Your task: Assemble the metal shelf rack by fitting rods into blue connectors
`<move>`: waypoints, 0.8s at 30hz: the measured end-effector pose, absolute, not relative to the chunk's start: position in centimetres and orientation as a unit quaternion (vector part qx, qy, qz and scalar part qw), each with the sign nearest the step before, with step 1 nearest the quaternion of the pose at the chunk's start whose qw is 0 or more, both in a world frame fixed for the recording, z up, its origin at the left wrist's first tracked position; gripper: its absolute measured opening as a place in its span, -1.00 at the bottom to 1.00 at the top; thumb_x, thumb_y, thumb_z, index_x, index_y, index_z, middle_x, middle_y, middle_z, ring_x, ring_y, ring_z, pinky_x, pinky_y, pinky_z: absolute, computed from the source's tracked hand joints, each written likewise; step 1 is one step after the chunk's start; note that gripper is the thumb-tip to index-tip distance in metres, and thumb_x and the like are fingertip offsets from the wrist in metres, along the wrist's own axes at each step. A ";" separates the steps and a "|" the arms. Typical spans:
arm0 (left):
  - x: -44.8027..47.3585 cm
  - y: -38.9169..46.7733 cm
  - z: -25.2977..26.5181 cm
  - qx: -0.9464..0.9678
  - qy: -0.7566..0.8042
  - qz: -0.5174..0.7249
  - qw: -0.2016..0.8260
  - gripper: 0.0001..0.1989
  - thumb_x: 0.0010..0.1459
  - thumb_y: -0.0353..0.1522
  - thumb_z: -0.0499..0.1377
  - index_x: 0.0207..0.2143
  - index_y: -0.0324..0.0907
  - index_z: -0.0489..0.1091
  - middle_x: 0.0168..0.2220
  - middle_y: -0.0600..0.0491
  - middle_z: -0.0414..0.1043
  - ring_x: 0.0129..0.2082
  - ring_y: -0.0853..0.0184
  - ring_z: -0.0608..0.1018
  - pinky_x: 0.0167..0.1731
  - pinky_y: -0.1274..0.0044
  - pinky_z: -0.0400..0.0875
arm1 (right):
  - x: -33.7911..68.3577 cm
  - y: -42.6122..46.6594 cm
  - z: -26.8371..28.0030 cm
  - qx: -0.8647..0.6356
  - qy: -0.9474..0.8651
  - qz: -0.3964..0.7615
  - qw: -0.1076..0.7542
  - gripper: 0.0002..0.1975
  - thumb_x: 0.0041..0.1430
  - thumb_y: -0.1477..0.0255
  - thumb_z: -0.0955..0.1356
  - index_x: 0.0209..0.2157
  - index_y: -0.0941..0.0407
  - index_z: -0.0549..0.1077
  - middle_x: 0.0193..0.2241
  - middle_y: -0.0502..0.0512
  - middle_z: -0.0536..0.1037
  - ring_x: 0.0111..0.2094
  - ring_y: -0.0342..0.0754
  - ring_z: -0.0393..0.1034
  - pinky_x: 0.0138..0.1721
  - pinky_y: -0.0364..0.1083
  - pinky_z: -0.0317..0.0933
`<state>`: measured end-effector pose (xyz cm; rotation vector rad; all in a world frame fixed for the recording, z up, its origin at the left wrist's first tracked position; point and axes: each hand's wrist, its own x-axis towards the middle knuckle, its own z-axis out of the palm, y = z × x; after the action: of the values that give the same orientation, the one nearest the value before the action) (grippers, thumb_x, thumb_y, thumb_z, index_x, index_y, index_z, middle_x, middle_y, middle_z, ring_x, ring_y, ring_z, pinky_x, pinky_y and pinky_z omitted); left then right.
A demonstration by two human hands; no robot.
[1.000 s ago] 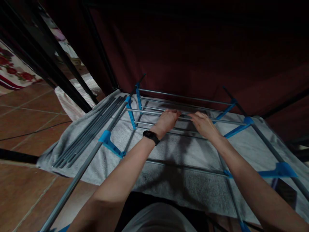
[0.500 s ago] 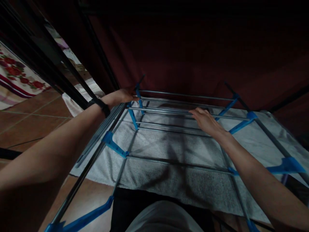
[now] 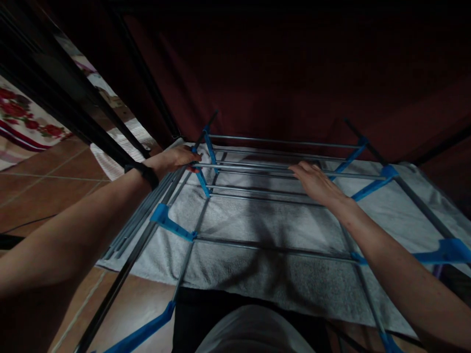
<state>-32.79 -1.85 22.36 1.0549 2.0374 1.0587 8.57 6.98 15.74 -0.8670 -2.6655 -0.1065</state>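
A rack frame of metal tubes joined by blue plastic brackets [image 3: 172, 223] stands in front of me. At its left side my left hand [image 3: 182, 157] is closed around a blue joint where an upright tube meets a crossbar, the fingers curled over it. My right hand [image 3: 312, 182] lies over the metal crossbar [image 3: 250, 166] right of its middle, the fingers together and bent around the bar. Its thumb is hidden. Below the upper bars, further crossbars run between the two sides.
A grey towel [image 3: 235, 264] lies under the rack on brown floor tiles [image 3: 55, 206]. Several loose grey tubes [image 3: 136, 225] lie along the left side. A dark red curtain [image 3: 279, 88] hangs behind. Black posts [image 3: 77, 117] and a flowered cloth [image 3: 25, 117] are at left.
My left hand has drawn back left from the far bracket and now closes on the nearer joint. The rack's left side has shifted slightly left. My right hand keeps its place on the bar.
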 end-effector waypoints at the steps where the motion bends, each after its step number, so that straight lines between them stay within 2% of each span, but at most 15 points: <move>1: -32.6 -2.0 22.4 0.395 0.766 0.391 0.324 -0.80 -0.11 -0.51 0.43 -0.51 -0.23 0.43 -0.44 0.05 0.38 -0.31 0.22 0.59 -0.39 0.51 0.57 | 8.5 6.9 15.8 -0.306 -0.936 -0.037 0.171 -0.63 0.45 0.46 0.13 0.10 0.06 0.45 -0.14 0.21 0.50 -0.15 0.10 0.41 -0.07 0.07 0.24; 6: -32.5 -2.3 22.0 0.345 0.733 0.434 0.394 -0.83 0.04 -0.60 0.37 -0.34 -0.31 0.45 -0.34 0.00 0.47 -0.25 0.30 0.55 -0.30 0.50 0.62 | 8.6 6.9 16.1 -0.302 -0.937 -0.034 0.173 -0.64 0.44 0.47 0.14 0.11 0.06 0.44 -0.11 0.22 0.50 -0.15 0.10 0.41 -0.07 0.07 0.24; 9: -33.2 -2.2 21.3 0.328 0.699 0.470 0.428 -0.85 0.13 -0.62 0.31 -0.25 -0.32 0.46 -0.29 0.04 0.49 -0.25 0.39 0.52 -0.18 0.45 0.64 | 8.6 6.9 16.1 -0.304 -0.937 -0.040 0.168 -0.64 0.44 0.47 0.14 0.10 0.07 0.44 -0.10 0.23 0.50 -0.16 0.10 0.41 -0.06 0.08 0.24; 11: -33.8 -2.2 20.8 0.321 0.681 0.482 0.449 -0.84 0.14 -0.61 0.31 -0.22 -0.31 0.47 -0.28 0.09 0.49 -0.26 0.43 0.50 -0.18 0.45 0.64 | 8.7 6.9 16.0 -0.305 -0.937 -0.043 0.166 -0.64 0.44 0.46 0.14 0.10 0.07 0.44 -0.10 0.23 0.50 -0.16 0.10 0.41 -0.06 0.08 0.24; 14: -34.5 -2.0 20.3 0.311 0.669 0.493 0.461 -0.81 0.11 -0.59 0.35 -0.23 -0.27 0.47 -0.32 0.10 0.48 -0.31 0.42 0.52 -0.29 0.48 0.65 | 8.8 6.9 15.9 -0.305 -0.937 -0.045 0.162 -0.64 0.44 0.46 0.14 0.11 0.06 0.44 -0.11 0.22 0.50 -0.16 0.09 0.41 -0.04 0.09 0.23; 18: -34.9 -1.6 19.6 0.306 0.663 0.507 0.458 -0.75 -0.04 -0.54 0.43 -0.31 -0.24 0.47 -0.38 0.10 0.45 -0.43 0.41 0.52 -0.44 0.53 0.64 | 8.9 7.2 15.8 -0.303 -0.938 -0.047 0.161 -0.63 0.43 0.47 0.13 0.11 0.06 0.43 -0.10 0.22 0.50 -0.13 0.10 0.41 -0.04 0.09 0.23; 21: -35.0 -1.6 19.3 0.323 0.659 0.507 0.452 -0.75 -0.07 -0.54 0.42 -0.32 -0.24 0.47 -0.38 0.09 0.45 -0.42 0.40 0.53 -0.41 0.50 0.66 | 8.9 7.4 15.6 -0.303 -0.938 -0.047 0.160 -0.63 0.44 0.46 0.13 0.11 0.07 0.44 -0.09 0.23 0.49 -0.13 0.11 0.40 -0.04 0.09 0.23; 24: -35.0 -2.0 19.3 0.336 0.639 0.500 0.478 -0.77 -0.02 -0.53 0.39 -0.28 -0.26 0.47 -0.36 0.09 0.47 -0.34 0.37 0.54 -0.31 0.45 0.67 | 9.0 7.5 15.5 -0.303 -0.938 -0.050 0.163 -0.62 0.44 0.47 0.12 0.11 0.07 0.44 -0.09 0.24 0.49 -0.12 0.12 0.40 -0.04 0.09 0.22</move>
<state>-35.01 -2.03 19.31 0.8197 1.5611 1.2195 8.99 7.49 15.51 -0.8644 -2.6750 -0.1440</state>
